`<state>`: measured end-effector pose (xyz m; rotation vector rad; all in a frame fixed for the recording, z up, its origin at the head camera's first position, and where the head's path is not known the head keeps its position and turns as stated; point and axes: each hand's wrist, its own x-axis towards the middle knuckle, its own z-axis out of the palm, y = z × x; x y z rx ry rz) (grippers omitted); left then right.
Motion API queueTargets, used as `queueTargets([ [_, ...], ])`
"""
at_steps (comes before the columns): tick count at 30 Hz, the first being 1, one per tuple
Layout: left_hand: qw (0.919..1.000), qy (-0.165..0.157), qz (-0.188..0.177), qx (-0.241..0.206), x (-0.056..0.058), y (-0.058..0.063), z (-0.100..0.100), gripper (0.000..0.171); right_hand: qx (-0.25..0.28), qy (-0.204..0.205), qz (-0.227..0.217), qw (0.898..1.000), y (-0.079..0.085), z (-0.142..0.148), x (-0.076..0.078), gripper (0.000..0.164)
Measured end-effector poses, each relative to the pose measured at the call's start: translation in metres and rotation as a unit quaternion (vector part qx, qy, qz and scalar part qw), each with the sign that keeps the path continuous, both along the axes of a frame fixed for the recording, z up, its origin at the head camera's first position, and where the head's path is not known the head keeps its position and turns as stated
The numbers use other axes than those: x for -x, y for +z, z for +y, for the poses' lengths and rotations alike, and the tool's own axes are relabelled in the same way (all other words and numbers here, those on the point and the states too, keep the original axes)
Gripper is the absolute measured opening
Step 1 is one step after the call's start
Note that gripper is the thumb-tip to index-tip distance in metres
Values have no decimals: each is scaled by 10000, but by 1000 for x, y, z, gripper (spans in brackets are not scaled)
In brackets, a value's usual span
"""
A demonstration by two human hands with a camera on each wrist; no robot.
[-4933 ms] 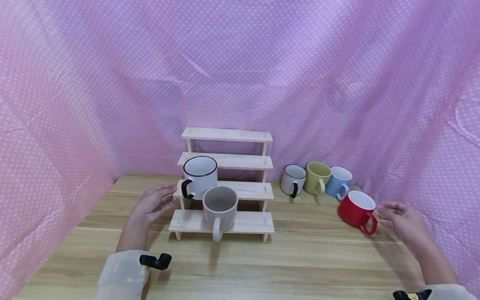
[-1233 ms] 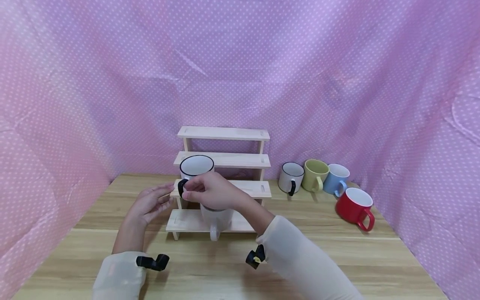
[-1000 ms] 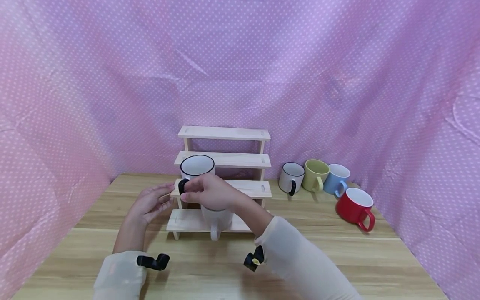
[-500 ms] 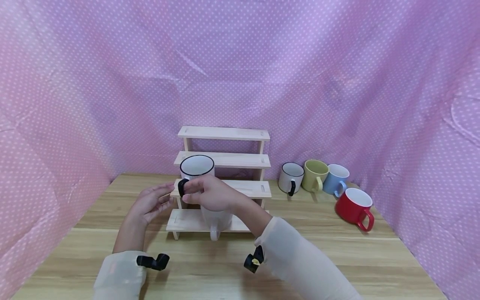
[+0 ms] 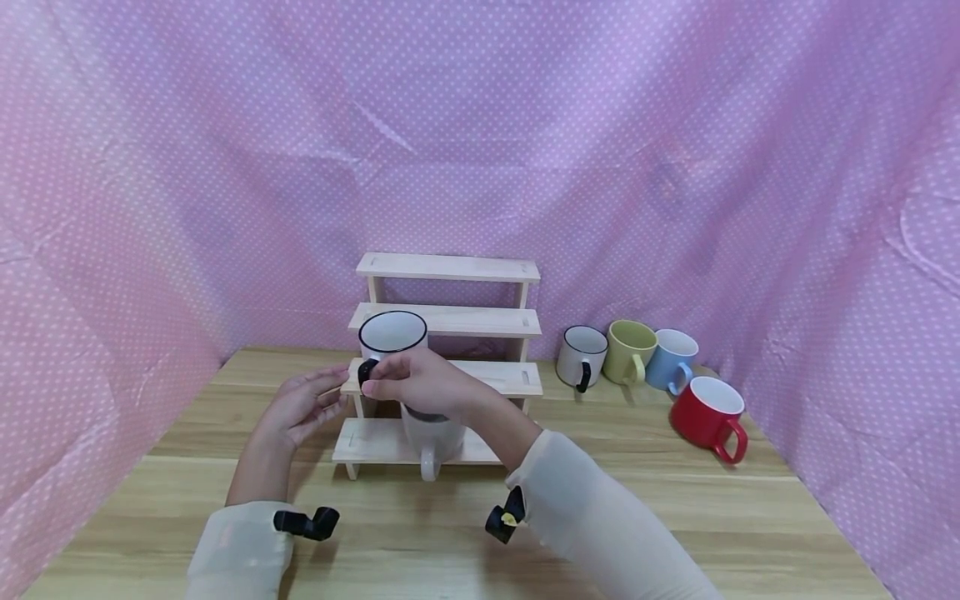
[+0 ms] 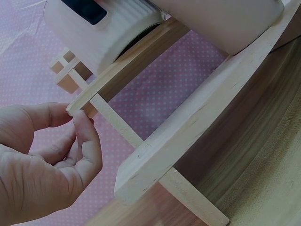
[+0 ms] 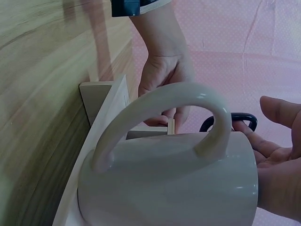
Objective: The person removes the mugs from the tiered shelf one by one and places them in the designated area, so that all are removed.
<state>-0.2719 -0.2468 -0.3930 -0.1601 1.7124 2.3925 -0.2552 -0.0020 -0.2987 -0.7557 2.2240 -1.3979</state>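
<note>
My left hand (image 5: 307, 406) pinches the left end of a plank on the pale wooden tiered stand (image 5: 442, 320) between thumb and fingers. A large white mug (image 5: 393, 332) with a black rim and black handle sits upright at the left of the second tier from the bottom. At its handle (image 7: 244, 117) is my right hand (image 5: 429, 385), with a finger hooked through the loop; the thumb's contact is unclear. A grey-white mug (image 5: 433, 440) stands on the lowest tier, partly hidden behind the right hand in the head view.
Right of the stand, on the wooden table (image 5: 420, 533), are a small white mug (image 5: 577, 358), a yellow-green mug (image 5: 628, 354) and a light blue mug (image 5: 667, 362). Nearer stands a red mug (image 5: 701, 417). Pink dotted cloth (image 5: 450, 125) hangs behind.
Since the oldest frame, my right hand has moved left from beside the red mug to the large white mug's handle. Lately its thumb has shifted slightly. The left hand keeps its place.
</note>
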Motion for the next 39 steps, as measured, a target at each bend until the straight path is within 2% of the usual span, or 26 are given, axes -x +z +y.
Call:
queueTargets([
  [8, 10000, -8, 29, -3, 0, 0, -1, 12, -25, -205, 18, 9998, 1, -2, -2, 23],
  [13, 10000, -12, 74, -36, 0, -2, -1, 16, -80, -373, 400, 9985, -2, -5, -1, 29],
  [20, 9999, -20, 109, -29, 0, -3, -2, 16, -245, -957, 858, 9914, -3, -13, -7, 42],
  [25, 10000, -16, 78, -15, 1, -3, -1, 14, -279, -1359, 988, 9854, -6, -16, -11, 45],
  [31, 10000, -7, 80, 25, 2, -4, 0, 14, -54, -1668, 834, 9824, -7, -18, -14, 45],
  [35, 9999, -3, 89, 80, 1, -3, 0, 15, 195, -1884, 334, 9813, -7, -20, -15, 37],
  [39, 9998, -47, 164, 85, 0, -2, 0, 16, 586, -2111, -143, 9756, -6, -22, -16, 30],
])
